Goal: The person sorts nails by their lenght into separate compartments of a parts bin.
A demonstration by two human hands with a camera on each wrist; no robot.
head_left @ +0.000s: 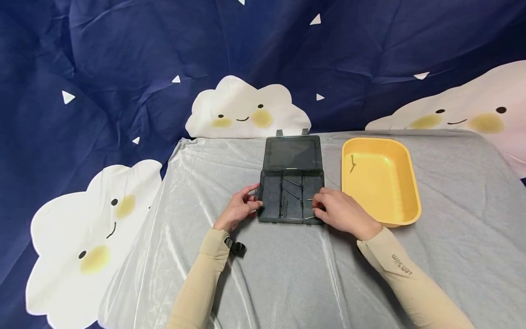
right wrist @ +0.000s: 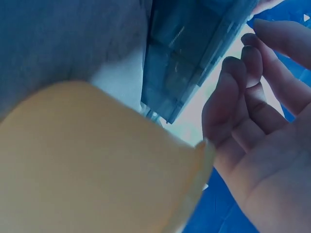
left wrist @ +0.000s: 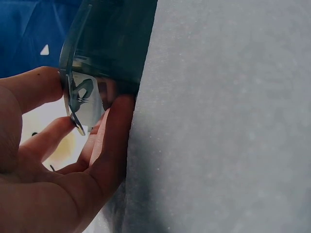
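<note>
A dark see-through divided box (head_left: 271,196) lies on the cloth with its lid (head_left: 292,153) folded back. My left hand (head_left: 240,208) grips the box's left side; in the left wrist view, thumb and fingers are on either side of its wall. Several thin metal screws (head_left: 291,193) lie in the middle compartment, others by the dividers. My right hand (head_left: 339,210) is over the right compartment, where bits of metal show by the fingertips. In the right wrist view, that hand (right wrist: 262,121) has loosely bent fingers with nothing visible between them.
A yellow tray (head_left: 414,196) stands right of the box, close to my right hand, with a couple of screws (head_left: 352,164) at its upper left. Grey cloth (head_left: 287,274) covers the table. A dark blue curtain (head_left: 135,45) with clouds hangs behind.
</note>
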